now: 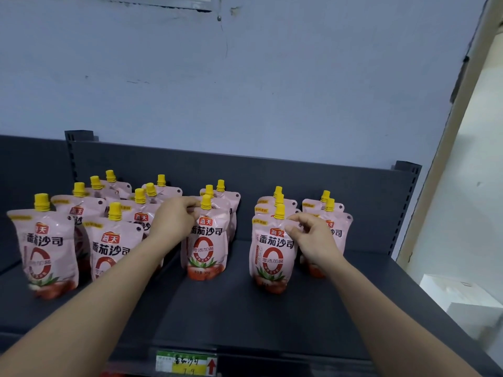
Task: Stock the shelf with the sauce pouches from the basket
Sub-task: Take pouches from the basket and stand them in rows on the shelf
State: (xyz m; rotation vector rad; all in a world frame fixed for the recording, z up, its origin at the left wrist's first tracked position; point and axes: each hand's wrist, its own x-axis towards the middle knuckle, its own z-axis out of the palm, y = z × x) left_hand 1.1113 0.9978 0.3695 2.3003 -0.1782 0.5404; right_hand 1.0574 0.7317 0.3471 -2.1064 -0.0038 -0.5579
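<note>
Several pink sauce pouches with yellow caps stand upright in rows on the dark grey shelf (231,308). My left hand (174,219) pinches the top left corner of the front pouch of the middle row (206,246), just beside its cap. My right hand (313,238) pinches the top right corner of the front pouch of the row to the right (272,254). Both pouches rest on the shelf. More rows stand at the left (46,248) and far right (333,221). The basket is not in view.
The shelf's back panel (272,172) and blue wall rise behind the pouches. A price label (186,363) sits on the front edge. White boxes (462,300) lie below at the right, past the shelf's end.
</note>
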